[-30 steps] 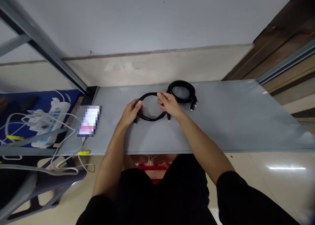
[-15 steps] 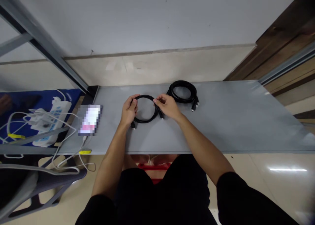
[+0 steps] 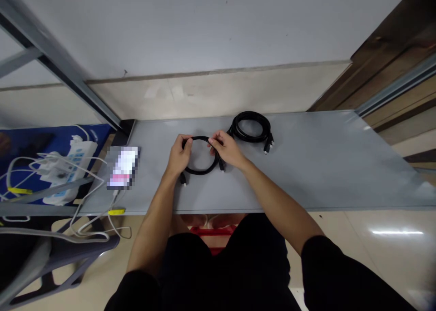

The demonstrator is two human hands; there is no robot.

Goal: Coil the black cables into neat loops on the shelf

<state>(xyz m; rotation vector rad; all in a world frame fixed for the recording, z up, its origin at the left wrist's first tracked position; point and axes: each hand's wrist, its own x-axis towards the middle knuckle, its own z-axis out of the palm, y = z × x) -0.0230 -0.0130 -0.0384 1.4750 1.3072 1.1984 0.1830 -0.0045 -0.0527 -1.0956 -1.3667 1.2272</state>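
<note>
Between my hands is a black cable [image 3: 200,172] wound into a loop, its two plug ends hanging at the lower left and lower right of the ring. My left hand [image 3: 180,154] is closed around the loop's left side, thumb on top. On the upper right side, my right hand [image 3: 226,148] pinches the same loop between thumb and fingers. Just beyond my right hand, a second coiled black cable [image 3: 252,139] lies on the grey table [image 3: 327,165], its plugs pointing toward me.
At the table's left end lies a phone [image 3: 124,168] with a lit, blurred screen and a white charging cord [image 3: 85,202]. A white power strip [image 3: 80,161] sits on a blue surface farther left. Behind the table rises a wall [image 3: 218,93]; a metal frame post [image 3: 78,81] stands at left.
The looped cable has dropped slightly toward me, and my right hand has shifted a little left along it. Both hands keep their hold; the second coil stays put.
</note>
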